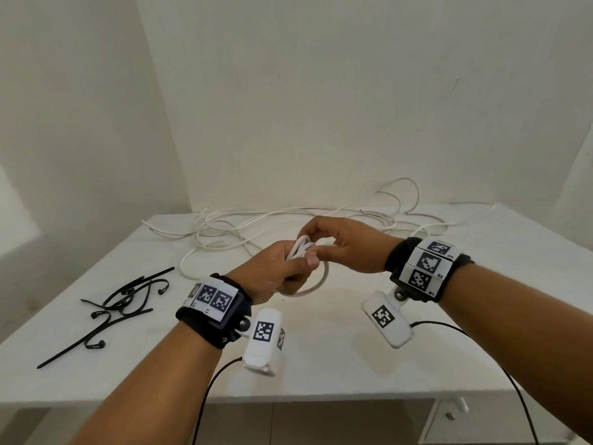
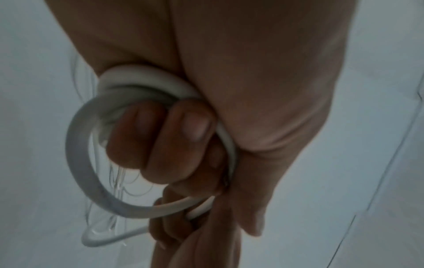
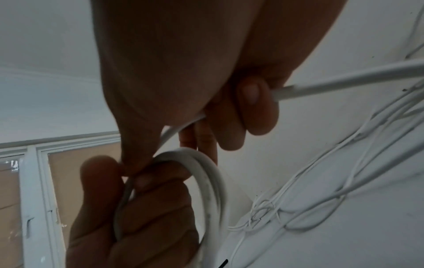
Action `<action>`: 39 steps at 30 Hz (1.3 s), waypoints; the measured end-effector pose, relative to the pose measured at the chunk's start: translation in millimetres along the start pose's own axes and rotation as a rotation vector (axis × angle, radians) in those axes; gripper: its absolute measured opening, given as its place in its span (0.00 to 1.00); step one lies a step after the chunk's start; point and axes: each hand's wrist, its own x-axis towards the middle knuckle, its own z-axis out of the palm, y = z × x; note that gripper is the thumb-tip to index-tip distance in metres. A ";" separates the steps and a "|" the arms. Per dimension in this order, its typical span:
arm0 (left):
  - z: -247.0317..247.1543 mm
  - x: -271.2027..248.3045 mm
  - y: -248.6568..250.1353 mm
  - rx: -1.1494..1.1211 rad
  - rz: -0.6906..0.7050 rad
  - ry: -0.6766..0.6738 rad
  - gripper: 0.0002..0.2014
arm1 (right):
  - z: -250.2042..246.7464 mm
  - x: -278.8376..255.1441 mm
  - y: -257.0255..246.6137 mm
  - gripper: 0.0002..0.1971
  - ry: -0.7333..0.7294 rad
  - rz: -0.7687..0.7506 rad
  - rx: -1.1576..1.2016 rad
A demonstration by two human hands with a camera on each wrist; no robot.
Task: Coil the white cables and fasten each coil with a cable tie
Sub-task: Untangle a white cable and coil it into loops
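Above the middle of the white table [image 1: 321,364], my left hand [image 1: 282,268] grips a small coil of white cable [image 1: 316,284], its loops bunched in the fist. In the left wrist view the coil [image 2: 78,163] hangs around my curled fingers [image 2: 183,127]. My right hand [image 1: 337,245] meets the left one and pinches the same cable; in the right wrist view the cable strand [image 3: 344,83] runs through its curled fingers [image 3: 252,108] toward the coil [image 3: 211,190]. Loose white cables [image 1: 256,226] lie tangled at the table's back. Several black cable ties [image 1: 122,303] lie at the left.
The table stands against white walls, with its front edge [image 1: 288,401] near me. Black wrist-camera leads [image 1: 481,348] hang below both forearms. A white cabinet part [image 1: 449,415] shows under the table at the right.
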 end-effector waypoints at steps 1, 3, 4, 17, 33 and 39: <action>0.3 -0.9 -1.0 -0.066 -0.011 0.003 0.18 | 1.2 -0.3 1.3 0.14 0.000 -0.007 -0.002; 0.5 -1.7 -0.7 -0.205 -0.034 0.007 0.17 | 4.0 -1.4 2.3 0.14 0.008 -0.017 0.028; 0.4 -1.9 -0.3 -0.259 -0.039 -0.004 0.18 | 5.8 -2.6 2.0 0.13 0.008 -0.008 0.083; 4.0 3.8 8.7 -0.421 0.000 0.188 0.12 | 18.0 4.0 -4.0 0.07 0.289 -0.051 0.258; -1.0 -1.9 29.1 -0.568 -0.032 0.523 0.23 | -1.1 -1.4 16.7 0.10 0.351 -0.053 0.168; 0.3 17.2 39.4 -0.754 0.102 0.684 0.23 | 32.0 -6.1 21.7 0.11 0.308 0.023 0.067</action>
